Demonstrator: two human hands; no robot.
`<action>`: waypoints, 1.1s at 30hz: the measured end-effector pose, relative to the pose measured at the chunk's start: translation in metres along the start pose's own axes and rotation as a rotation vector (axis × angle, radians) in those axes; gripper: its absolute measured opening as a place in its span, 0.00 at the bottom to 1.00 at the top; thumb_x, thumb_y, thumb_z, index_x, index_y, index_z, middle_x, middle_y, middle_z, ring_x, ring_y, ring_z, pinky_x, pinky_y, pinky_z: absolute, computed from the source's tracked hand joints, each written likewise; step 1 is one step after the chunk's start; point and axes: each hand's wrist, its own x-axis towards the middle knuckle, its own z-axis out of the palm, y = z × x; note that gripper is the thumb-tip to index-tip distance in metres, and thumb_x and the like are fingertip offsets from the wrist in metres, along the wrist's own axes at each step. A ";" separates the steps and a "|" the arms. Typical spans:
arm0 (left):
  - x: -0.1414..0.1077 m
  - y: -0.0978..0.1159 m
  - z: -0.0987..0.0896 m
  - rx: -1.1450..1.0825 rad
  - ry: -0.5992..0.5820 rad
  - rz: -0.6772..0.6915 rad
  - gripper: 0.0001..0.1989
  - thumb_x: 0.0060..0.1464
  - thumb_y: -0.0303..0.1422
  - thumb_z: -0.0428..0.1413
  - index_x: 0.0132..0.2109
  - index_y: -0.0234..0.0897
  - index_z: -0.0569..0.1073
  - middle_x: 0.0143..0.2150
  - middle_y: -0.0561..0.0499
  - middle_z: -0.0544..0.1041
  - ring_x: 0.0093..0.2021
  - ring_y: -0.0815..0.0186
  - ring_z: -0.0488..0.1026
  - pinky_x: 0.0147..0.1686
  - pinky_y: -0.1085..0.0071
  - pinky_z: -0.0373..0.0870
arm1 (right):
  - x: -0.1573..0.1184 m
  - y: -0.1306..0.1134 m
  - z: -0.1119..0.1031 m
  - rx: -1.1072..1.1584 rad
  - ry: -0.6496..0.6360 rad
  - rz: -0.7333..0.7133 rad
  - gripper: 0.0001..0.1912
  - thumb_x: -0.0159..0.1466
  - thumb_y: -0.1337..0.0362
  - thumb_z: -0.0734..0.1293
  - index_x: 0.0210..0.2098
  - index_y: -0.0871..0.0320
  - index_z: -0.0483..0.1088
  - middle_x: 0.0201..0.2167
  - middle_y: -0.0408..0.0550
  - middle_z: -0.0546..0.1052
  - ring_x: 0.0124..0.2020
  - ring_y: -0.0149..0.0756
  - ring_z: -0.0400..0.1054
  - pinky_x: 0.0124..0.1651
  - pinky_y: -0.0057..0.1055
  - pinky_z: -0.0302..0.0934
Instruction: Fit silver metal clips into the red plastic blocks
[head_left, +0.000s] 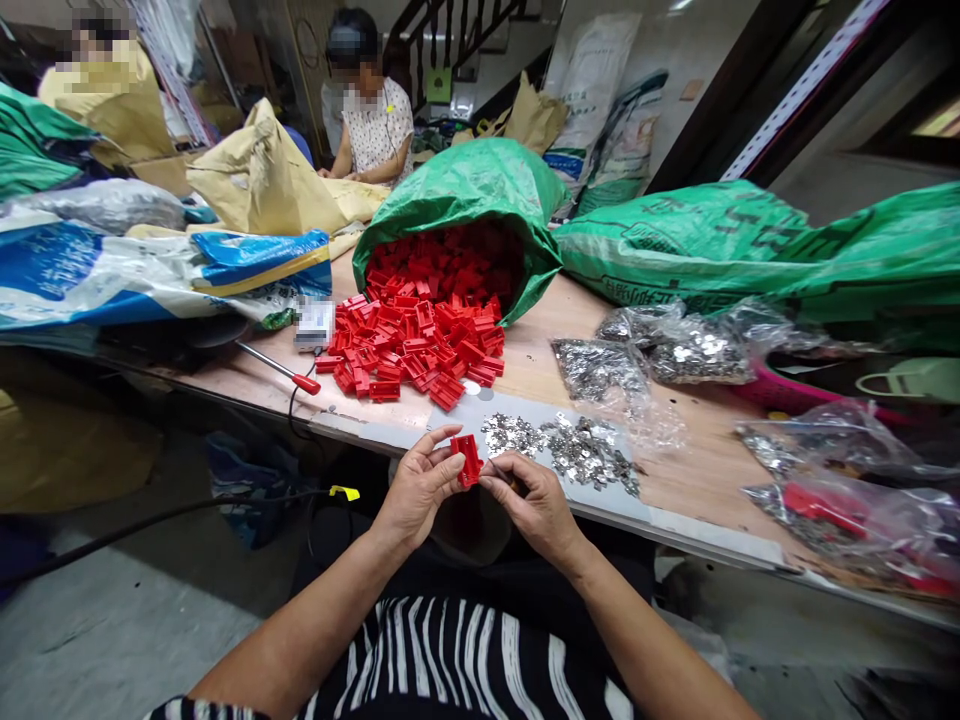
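My left hand is closed, with thumb and fingers pinching a red plastic housing with open slots, held just off the table's front edge. Close by on its right, my right hand is closed in a pinch around a small, thin dark piece; the fingers hide most of it, so its kind does not show. Beyond my hands, a heap of loose red plastic housings spills from a green woven sack. Small flat metal pieces lie in two piles on a grey sheet.
Clear bags of metal parts lie to the right, near a pink basin. A red-handled lever juts out at left. Green sacks line the back right. Another person sits across the table. A black cable crosses at lower left.
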 end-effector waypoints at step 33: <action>-0.006 -0.003 -0.005 0.164 -0.063 0.093 0.17 0.47 0.31 0.63 0.47 0.38 0.75 0.40 0.48 0.78 0.40 0.66 0.73 0.40 0.72 0.68 | -0.001 -0.004 -0.007 -0.016 -0.086 -0.053 0.05 0.60 0.66 0.68 0.36 0.56 0.68 0.29 0.44 0.73 0.29 0.32 0.66 0.33 0.27 0.61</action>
